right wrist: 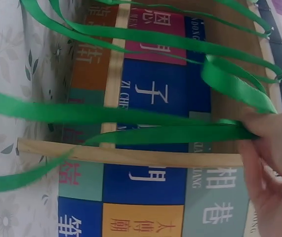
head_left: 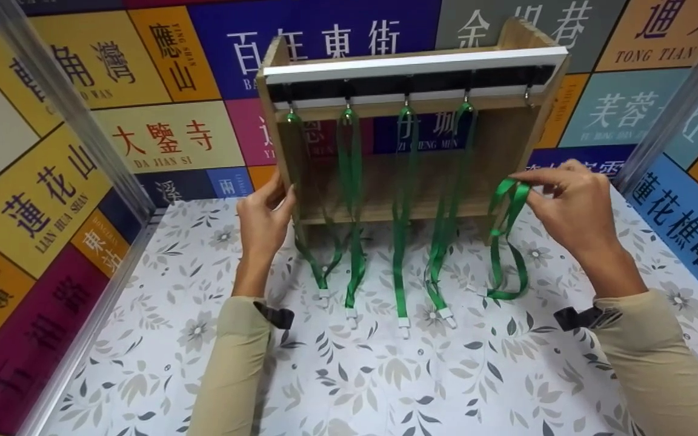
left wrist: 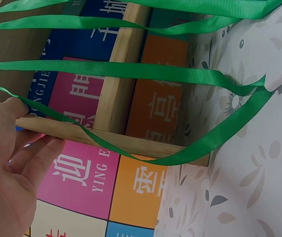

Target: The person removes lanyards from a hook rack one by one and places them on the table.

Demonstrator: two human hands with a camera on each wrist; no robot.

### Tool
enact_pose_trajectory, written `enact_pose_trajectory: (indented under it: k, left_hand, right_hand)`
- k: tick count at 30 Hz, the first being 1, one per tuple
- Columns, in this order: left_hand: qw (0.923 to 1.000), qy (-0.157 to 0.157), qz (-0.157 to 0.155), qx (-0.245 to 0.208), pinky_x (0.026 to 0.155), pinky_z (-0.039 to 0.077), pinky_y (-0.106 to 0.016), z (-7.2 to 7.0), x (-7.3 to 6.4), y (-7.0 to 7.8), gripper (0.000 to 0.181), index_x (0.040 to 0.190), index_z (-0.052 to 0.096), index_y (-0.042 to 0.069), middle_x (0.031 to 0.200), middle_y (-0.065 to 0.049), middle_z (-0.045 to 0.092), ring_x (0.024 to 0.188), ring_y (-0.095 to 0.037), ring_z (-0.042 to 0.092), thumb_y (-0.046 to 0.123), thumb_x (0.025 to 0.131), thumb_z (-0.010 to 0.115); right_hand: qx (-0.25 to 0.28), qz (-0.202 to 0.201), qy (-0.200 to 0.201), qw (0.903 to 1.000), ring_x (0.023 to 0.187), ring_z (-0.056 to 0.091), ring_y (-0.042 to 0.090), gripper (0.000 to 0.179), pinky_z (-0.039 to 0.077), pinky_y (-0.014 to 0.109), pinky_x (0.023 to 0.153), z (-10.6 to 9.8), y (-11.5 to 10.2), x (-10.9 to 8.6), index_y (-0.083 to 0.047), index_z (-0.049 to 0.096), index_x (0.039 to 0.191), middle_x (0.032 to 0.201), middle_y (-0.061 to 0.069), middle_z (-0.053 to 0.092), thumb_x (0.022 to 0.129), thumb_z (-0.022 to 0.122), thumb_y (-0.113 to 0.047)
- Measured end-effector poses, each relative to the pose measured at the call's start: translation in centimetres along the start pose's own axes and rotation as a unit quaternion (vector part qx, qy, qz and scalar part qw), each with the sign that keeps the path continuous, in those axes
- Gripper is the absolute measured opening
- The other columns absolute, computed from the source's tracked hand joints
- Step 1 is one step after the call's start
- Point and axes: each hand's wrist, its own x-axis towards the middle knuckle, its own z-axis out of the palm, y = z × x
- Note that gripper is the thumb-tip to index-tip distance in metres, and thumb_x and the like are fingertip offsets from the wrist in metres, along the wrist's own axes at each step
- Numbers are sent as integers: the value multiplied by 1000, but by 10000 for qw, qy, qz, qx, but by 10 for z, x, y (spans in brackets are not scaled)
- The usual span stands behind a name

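In the head view, we see an open wooden rack (head_left: 379, 216) standing on the desk (head_left: 349, 375), its top board faced with a white panel and a black strip (head_left: 379, 85). Along that strip we count 5 metal hooks (head_left: 406, 100). The 4 from the left each carry a green lanyard (head_left: 398, 260), which hangs down across the rack's open middle and ends in a white clip (head_left: 403, 323) below the lower crossbar. The left hand (head_left: 266, 218) grasps the rack's left side edge. The right hand (head_left: 579, 206) pinches the top of a 5th lanyard (head_left: 497, 231), which dangles in a loop just beside the rack's right side, below the hook at the right end.

In the left wrist view, we find the thumb and fingers of the left hand on either side of the wooden side rail (left wrist: 126, 143). A green strap crosses that rail, and through the frame we see the coloured wall signs (left wrist: 76, 86).

In the right wrist view, we see the right hand's thumb and fingertips closed on the green band, near the other side rail (right wrist: 131, 155). Beyond it, more straps run to their hooks at the upper right.
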Motion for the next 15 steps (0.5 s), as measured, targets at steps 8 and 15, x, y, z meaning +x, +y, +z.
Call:
enact_pose_trajectory:
  k: [8,15]
  left_hand:
    - [10000,34,25,-1,98,65,-34,0,0,-1,49,150,64,12,138,-13,74,120,-24,78,18,104,75]
    - [9998,81,135,-84,98,65,-35,1,0,-2,47,149,65,11,138,-14,75,119,-25,78,16,103,76]
  right_hand:
    - [196,-141,-1493,9885,83,80,27,15,48,-1,70,-10,-7,-13,-13,87,110,105,14,84,98,81,-8]
    - [868,-50,-3078,9475,89,76,-3,19,59,8,80,-11,7,-20,-13,86,114,108,9,84,98,78,-4]
